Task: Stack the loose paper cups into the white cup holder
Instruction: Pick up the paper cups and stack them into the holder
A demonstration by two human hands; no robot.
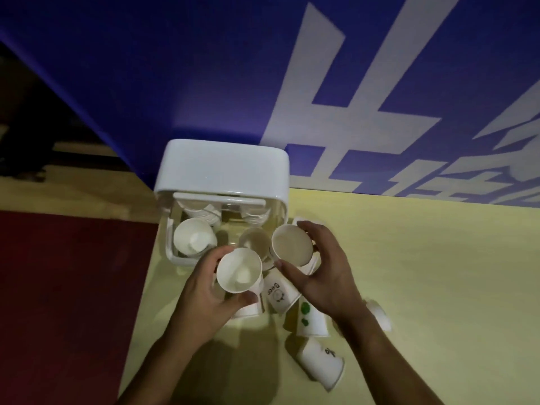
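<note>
Each hand grips one paper cup, mouth up, just in front of the white cup holder (pixel 222 171) on the yellow counter (pixel 438 273). The left hand (pixel 201 296) is closed around a cup (pixel 239 270) with something small and white inside; the right hand (pixel 324 273) is closed around an empty cup (pixel 292 244). Inside the holder, two cup stacks (pixel 194 239) stand in the front wells, two more at the back. At least five loose cups (pixel 320 362) lie on their sides beneath and beside the hands; some are partly hidden.
</note>
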